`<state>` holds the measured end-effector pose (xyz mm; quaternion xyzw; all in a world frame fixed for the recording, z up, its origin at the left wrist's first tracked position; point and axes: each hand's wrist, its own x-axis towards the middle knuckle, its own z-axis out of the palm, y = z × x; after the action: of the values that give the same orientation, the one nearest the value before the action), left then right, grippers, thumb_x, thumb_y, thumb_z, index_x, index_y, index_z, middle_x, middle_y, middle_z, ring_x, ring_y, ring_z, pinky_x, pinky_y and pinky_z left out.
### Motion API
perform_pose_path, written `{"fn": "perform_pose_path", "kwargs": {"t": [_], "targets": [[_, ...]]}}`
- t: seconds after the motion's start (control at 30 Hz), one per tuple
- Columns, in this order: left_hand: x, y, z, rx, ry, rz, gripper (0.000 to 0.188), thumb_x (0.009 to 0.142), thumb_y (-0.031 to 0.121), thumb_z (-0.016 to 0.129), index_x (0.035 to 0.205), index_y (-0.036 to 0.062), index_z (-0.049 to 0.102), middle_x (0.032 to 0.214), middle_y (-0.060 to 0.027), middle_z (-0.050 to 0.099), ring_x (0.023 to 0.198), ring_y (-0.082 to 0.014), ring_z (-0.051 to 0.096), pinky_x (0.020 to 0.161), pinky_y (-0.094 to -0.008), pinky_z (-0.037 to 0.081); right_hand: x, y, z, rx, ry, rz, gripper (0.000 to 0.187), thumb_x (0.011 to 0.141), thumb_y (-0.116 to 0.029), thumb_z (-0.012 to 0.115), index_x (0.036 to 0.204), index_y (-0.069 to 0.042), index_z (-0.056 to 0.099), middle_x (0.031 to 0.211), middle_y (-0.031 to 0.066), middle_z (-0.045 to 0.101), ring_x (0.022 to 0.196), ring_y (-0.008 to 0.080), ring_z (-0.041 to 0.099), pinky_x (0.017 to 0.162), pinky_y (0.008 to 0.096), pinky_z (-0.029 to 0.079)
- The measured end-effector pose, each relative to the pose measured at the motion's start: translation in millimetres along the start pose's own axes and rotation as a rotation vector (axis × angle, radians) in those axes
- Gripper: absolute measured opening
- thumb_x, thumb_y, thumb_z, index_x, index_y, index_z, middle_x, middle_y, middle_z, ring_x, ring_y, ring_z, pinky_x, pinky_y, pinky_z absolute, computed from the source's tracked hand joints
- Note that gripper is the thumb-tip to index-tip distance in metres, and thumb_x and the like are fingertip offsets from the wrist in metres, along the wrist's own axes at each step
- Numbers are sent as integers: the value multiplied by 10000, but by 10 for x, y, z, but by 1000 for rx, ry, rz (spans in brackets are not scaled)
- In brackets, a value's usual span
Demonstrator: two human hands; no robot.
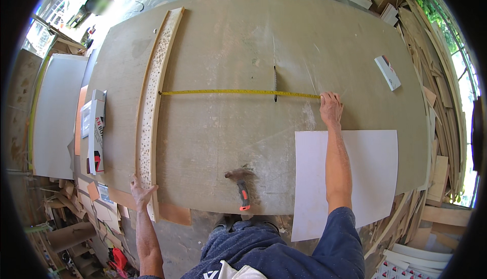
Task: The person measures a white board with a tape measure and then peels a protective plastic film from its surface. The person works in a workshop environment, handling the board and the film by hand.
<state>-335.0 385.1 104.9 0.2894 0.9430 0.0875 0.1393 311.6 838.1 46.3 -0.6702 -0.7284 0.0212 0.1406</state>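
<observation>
A long, narrow wooden panel (152, 86) with a speckled pale face and raised side edges lies on the left part of the big worktable (218, 142). My left hand (143, 193) is closed around its near end, fingers and thumb on opposite edges. From the panel's right edge, a yellow tape measure (233, 92) runs stretched across the table. My right hand (331, 109) is closed on the tape's right end; whether the case is inside the hand is hidden. Under the tape lies a thin dark tool (275, 83), its kind unclear.
A claw hammer (244, 190) with a black and orange handle lies near the front edge. A white sheet (373, 177) overhangs the front right under my right forearm. One white box (387, 73) is far right, another long box (96, 132) at left. Wood strips (436, 66) pile up at right.
</observation>
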Motion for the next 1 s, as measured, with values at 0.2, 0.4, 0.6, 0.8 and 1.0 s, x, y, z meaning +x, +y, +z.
{"fn": "perform_pose_path", "kwargs": {"t": [0.2,0.4,0.6,0.8,1.0], "targets": [[-6,5,-6,44,9,14,1296,522,273,960,1597,-19,298,1503,-324,421,1353,-454,490,1152,-451,425,-25,18,77,26,94,-46,132,1008,-182,613,1106,-144,694,1194,-23,667,1209,219,551,945,516,455],[-5,47,-23,51,-16,0,1268,541,268,949,1597,-5,304,1482,-309,446,1353,-434,491,1147,-445,426,-76,12,131,-10,185,-68,130,992,-152,636,1108,-143,693,1211,-35,676,1230,217,554,933,502,457],[38,9,6,76,-19,53,1246,562,252,939,1598,-12,298,1487,-280,456,1366,-420,483,1154,-438,417,-111,22,208,-22,297,-106,130,982,-129,656,1105,-148,692,1194,-46,685,1226,213,573,915,482,467],[74,-84,55,85,-16,73,1222,578,228,924,1589,-47,296,1448,-249,486,1335,-401,504,1135,-417,422,-125,44,276,-23,334,-123,138,972,-109,670,1098,-160,691,1200,-54,688,1230,209,573,911,463,471],[63,5,49,76,-17,60,1211,573,213,915,1586,-50,308,1390,-232,509,1295,-383,520,1113,-407,432,-166,54,336,-37,390,-125,138,972,-109,672,1096,-166,693,1201,-62,690,1228,213,574,921,451,473]]}}
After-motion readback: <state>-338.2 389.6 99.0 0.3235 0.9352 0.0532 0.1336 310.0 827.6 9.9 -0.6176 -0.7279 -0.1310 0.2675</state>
